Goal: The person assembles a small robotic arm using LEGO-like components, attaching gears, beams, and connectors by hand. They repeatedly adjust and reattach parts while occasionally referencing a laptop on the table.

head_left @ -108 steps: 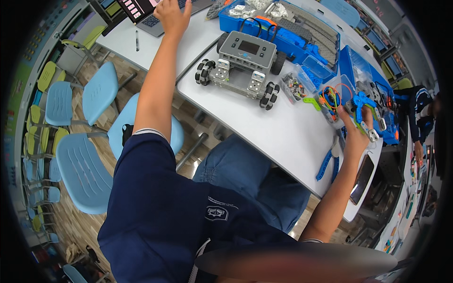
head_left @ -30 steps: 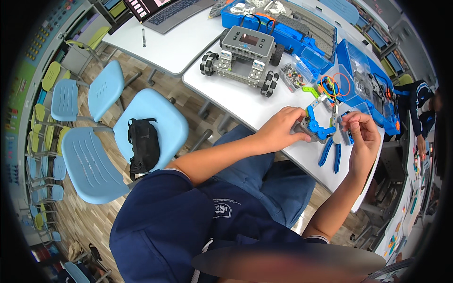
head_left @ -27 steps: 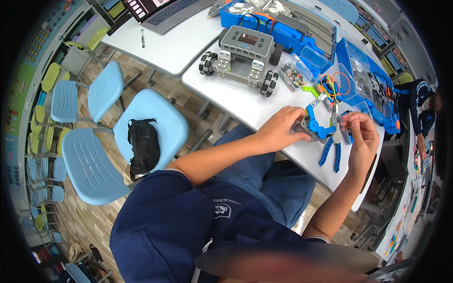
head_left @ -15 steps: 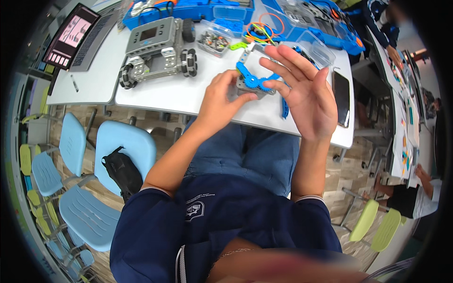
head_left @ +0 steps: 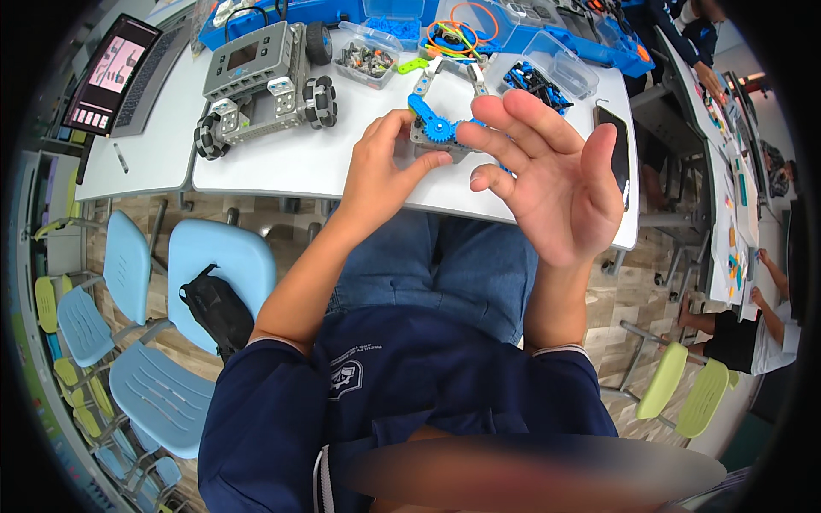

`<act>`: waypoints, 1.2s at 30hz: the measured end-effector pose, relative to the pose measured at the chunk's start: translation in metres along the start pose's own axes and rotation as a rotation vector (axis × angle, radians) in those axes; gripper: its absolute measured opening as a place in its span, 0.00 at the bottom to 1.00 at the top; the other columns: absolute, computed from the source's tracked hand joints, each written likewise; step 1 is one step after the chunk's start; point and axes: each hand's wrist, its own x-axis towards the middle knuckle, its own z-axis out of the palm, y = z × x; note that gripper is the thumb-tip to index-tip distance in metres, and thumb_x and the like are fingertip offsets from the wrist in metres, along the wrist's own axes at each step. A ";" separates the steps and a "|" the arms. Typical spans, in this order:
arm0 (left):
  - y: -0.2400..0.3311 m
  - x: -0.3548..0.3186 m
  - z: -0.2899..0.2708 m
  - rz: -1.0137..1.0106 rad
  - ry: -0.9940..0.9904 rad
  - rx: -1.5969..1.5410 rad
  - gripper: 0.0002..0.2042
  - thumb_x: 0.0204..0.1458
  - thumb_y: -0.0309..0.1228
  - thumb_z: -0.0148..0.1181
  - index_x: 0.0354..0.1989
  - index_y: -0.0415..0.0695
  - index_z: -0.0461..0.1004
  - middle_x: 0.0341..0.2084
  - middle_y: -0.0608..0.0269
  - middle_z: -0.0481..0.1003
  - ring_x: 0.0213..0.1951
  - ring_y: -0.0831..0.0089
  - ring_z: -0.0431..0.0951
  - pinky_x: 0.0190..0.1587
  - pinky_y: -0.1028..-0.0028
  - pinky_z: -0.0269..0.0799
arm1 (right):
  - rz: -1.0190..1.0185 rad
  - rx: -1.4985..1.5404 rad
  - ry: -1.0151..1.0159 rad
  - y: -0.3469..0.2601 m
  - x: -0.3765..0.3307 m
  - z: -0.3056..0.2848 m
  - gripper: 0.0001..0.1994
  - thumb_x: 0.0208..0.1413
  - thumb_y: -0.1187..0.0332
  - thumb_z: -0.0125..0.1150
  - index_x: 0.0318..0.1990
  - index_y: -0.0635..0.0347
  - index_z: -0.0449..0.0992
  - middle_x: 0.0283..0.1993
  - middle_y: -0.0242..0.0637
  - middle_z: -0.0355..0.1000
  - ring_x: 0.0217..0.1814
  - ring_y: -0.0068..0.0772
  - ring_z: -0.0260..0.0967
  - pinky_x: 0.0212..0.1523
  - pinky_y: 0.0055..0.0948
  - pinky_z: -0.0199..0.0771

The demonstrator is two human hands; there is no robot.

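Observation:
On the near part of the table stands a claw-like mechanism (head_left: 440,130) with blue gears, blue arms and light grey linkage bars above them. My left hand (head_left: 376,175) holds its grey base from the left side, thumb along the front edge and fingers behind. My right hand (head_left: 556,197) is raised over the table edge, palm up toward me, fingers spread and slightly curled, nothing in it. It hides the right part of the mechanism.
Left of the mechanism stands a grey wheeled robot (head_left: 248,64), with a laptop (head_left: 128,73) beyond. Behind are boxes of small parts (head_left: 366,61) and blue pieces (head_left: 539,84), and blue storage cases (head_left: 629,60). A phone (head_left: 617,154) lies at the right edge. Chairs (head_left: 221,248) stand left.
My right hand has drawn back toward me and a little right, away from the gears. My left hand keeps its hold. The whole view has shifted slightly.

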 end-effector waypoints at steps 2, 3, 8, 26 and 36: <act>0.000 0.000 0.000 -0.003 0.002 -0.009 0.23 0.43 0.38 0.76 0.40 0.40 0.71 0.32 0.54 0.74 0.36 0.60 0.73 0.39 0.65 0.70 | -0.016 0.044 -0.041 0.002 0.000 -0.002 0.38 0.71 0.43 0.27 0.72 0.72 0.48 0.74 0.63 0.47 0.76 0.65 0.47 0.63 0.55 0.61; 0.000 0.000 0.000 -0.008 -0.002 -0.009 0.23 0.43 0.38 0.76 0.40 0.40 0.71 0.33 0.54 0.74 0.36 0.60 0.73 0.40 0.65 0.70 | -0.023 0.064 -0.062 0.003 -0.001 -0.002 0.38 0.71 0.43 0.26 0.72 0.72 0.48 0.74 0.63 0.48 0.76 0.64 0.46 0.63 0.55 0.60; 0.001 0.000 0.000 -0.004 0.002 -0.027 0.23 0.42 0.39 0.76 0.40 0.40 0.72 0.34 0.54 0.75 0.38 0.59 0.74 0.41 0.64 0.70 | -0.049 0.122 -0.140 0.004 0.001 -0.006 0.37 0.71 0.43 0.26 0.72 0.71 0.50 0.74 0.61 0.49 0.76 0.63 0.47 0.63 0.55 0.59; -0.004 -0.003 0.003 -0.081 0.003 0.032 0.25 0.42 0.38 0.77 0.44 0.39 0.74 0.36 0.56 0.77 0.40 0.62 0.74 0.44 0.66 0.71 | -0.159 0.136 0.213 -0.002 -0.004 0.038 0.16 0.71 0.61 0.45 0.52 0.57 0.79 0.52 0.38 0.77 0.45 0.24 0.72 0.43 0.26 0.65; -0.003 -0.003 0.001 -0.032 -0.001 0.042 0.25 0.43 0.38 0.77 0.45 0.38 0.72 0.38 0.54 0.77 0.42 0.61 0.75 0.45 0.64 0.71 | -0.154 0.163 0.224 -0.004 -0.005 0.040 0.14 0.69 0.64 0.50 0.51 0.58 0.79 0.52 0.36 0.77 0.45 0.22 0.72 0.43 0.26 0.66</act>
